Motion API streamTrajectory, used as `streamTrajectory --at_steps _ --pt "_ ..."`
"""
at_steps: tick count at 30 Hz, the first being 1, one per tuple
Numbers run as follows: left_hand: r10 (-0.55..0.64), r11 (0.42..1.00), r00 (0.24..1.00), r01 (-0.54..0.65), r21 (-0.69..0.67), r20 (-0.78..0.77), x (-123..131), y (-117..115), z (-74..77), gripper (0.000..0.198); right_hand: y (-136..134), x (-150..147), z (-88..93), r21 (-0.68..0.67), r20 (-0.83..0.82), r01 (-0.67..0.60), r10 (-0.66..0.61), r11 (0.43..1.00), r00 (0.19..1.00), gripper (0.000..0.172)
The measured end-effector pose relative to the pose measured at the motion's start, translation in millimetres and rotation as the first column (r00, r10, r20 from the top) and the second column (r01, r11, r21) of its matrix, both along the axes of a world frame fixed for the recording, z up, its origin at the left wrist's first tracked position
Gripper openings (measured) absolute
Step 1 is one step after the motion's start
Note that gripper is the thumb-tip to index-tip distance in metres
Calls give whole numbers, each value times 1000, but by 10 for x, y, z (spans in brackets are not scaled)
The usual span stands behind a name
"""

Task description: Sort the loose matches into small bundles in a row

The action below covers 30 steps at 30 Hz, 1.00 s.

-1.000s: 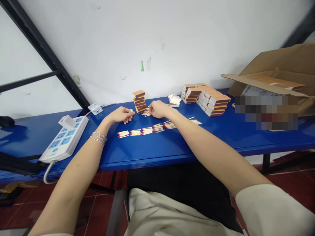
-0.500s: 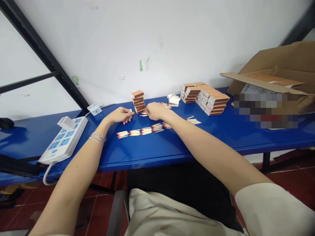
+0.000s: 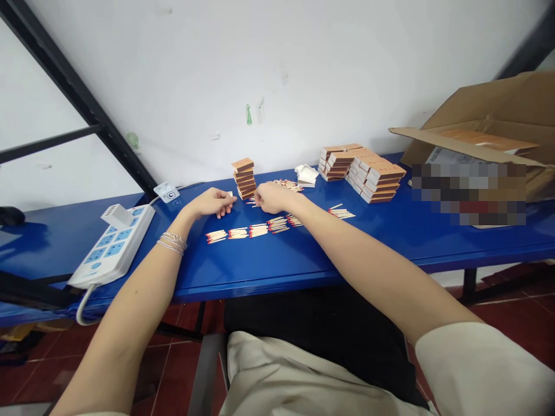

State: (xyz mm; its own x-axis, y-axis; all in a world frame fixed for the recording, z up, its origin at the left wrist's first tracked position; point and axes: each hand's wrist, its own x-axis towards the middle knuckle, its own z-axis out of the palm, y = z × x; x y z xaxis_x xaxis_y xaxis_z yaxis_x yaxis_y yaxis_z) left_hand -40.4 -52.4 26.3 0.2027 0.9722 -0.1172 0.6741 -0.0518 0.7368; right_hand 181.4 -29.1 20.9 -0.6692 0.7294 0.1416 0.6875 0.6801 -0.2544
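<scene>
Toward the blue worktop's back edge, a white item is being pinched by left fingers, red-tipped wooden matches touched by curled right fingers, grip hidden.

Nothing is legible — matchbox print seems too small.

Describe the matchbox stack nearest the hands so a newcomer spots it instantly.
On the blue table, find the right hand. Just left of it and slightly farther back rises the matchbox stack. It is a single narrow column, unlike the wide block of matchboxes farther right.
</scene>
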Motion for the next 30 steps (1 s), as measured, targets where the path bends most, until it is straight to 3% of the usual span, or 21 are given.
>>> streamTrajectory --at_steps 4,9,15,17,22,26,30 --pt "-2 1000 1000 2 3 2 2 -3 3 36 -38 78 159 1 -138 58 -58 998 989 27" --pt "-1 1000 1000 1 -6 12 12 -17 11 36 -91 422 315 16 -249 78 -71 997 966 36" --pt "15 1000 1000 -15 0 9 31 -38 18 35 -100 1028 137 -257 -363 61 -155 964 919 22" --pt "12 1000 1000 -12 1 4 31 -39 20 35 -132 1184 69 -294 -390 55 -173 954 905 15" --pt "4 1000 1000 -4 -3 -6 36 -47 36 35 -272 1344 0 -275 -361 100 -199 956 911 10" --pt "-1 1000 1000 1 4 6 47 -64 47 35 -321 1354 12 -187 -245 179 -223 966 944 13" --pt "-10 1000 1000 10 7 16 40 -62 45 35 -328 1376 40 -211 -143 196 -228 958 963 16"
